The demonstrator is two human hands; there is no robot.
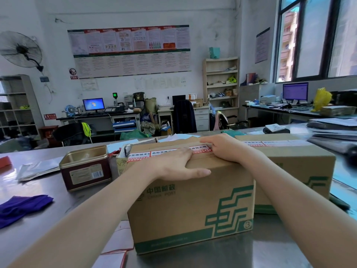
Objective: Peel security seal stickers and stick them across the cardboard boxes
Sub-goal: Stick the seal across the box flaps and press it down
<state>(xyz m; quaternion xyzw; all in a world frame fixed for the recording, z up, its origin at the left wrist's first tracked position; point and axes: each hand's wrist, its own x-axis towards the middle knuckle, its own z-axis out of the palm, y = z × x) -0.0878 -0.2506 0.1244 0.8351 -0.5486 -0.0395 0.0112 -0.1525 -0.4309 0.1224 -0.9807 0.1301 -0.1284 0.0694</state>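
I see a box (190, 198) standing on the steel worktop (270, 254), near centre, with a red-and-white seal (142, 155) running left to right along its top seam. My left hand (174, 165) lies flat on the top near edge, fingers straight over the seal's middle and thumb stretched along the front face; the grip is spread and pressing, not pinching. My right hand (225, 148) rests on the top toward the right end of the seal, fingers bent over its far side; I cannot tell whether that grip pinches the seal or only presses it. A second box (293, 171) stands touching the first on its right and a little farther back, with its own seal (270, 143) across the top. Left of the first box sits an open tin (86, 168), and a purple cloth (21, 207) lies at the near left edge. White sheets with red edges (116, 246) lie near the box's near left corner.
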